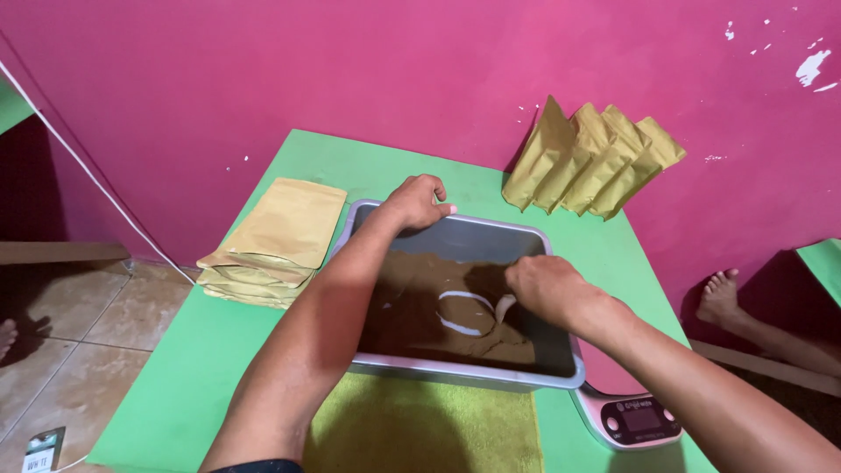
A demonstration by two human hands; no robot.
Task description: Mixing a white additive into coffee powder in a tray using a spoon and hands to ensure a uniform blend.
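I have a grey metal tray (534, 375) in front of me on the green surface (219, 350), partly filled with dark brown powder (412, 302), and both of my hands are at it. My left hand (416, 201) is curled over the far rim of the tray, fingers clenched on the edge, which looks like bracing. My right hand (545, 287) is down inside the tray, closed around what looks like a pale scoop (469, 313) lying in the powder; the fingers hide the handle, so I cannot tell just how it is gripped. I judge the powder to be loose and light, quick to spill or puff up, so the scoop wants holding level by its handle, and the tray, stiff and probably weighty when loaded, is best held by its rim. A stack of flat tan pouches (276, 241) lies just left of the tray, and more pouches (591, 162) stand leaning on the pink wall (350, 61) behind it. A small kitchen scale (635, 419) sits at the tray's near right corner, and a yellow-green cloth (420, 425) lies under the near edge.
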